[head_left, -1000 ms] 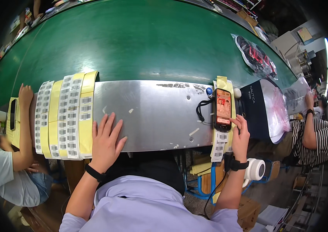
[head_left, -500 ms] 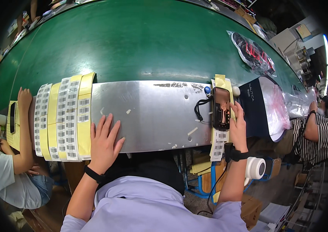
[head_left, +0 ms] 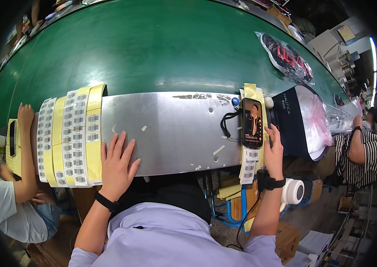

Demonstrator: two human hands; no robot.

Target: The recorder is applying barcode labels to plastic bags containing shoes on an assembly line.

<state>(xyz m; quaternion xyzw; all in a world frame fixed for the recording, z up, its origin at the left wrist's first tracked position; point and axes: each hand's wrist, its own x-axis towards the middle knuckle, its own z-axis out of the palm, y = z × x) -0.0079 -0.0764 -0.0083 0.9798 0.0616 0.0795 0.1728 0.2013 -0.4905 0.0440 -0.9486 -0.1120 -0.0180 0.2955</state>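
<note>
Phone position: the phone (head_left: 252, 123) is placed face up, with its screen lit, near the right end of the metal plate (head_left: 170, 133), on top of a label strip (head_left: 248, 168).
Phone long axis: directed from the near edge toward the far edge, slightly tilted, and roughly crosswise to the length of the plate.
Phone relative to right hand: the phone is located just left of the right hand (head_left: 274, 149); its lower half is bordered by the fingertips, while its upper half extends farther out than they do.
Right fingers: loosely bent and pointed away from the body, roughly parallel to the phone; no object is seen grasped. Whether the phone's right edge is touched cannot be determined.
Nearer hand: the right; the left hand (head_left: 119, 164) is positioned well apart from the phone.
Left fingers: spread, relaxed and released, laid palm down over the near edge of the plate; nothing is held.
Label sheets: the label sheets (head_left: 75, 138) are draped across the plate just left of the left hand.
Black cord: the black cord (head_left: 226, 127) is looped on the plate, just left of the phone.
Dark box: the dark box (head_left: 288, 118) is situated to the right of the phone, beyond the right fingertips.
</note>
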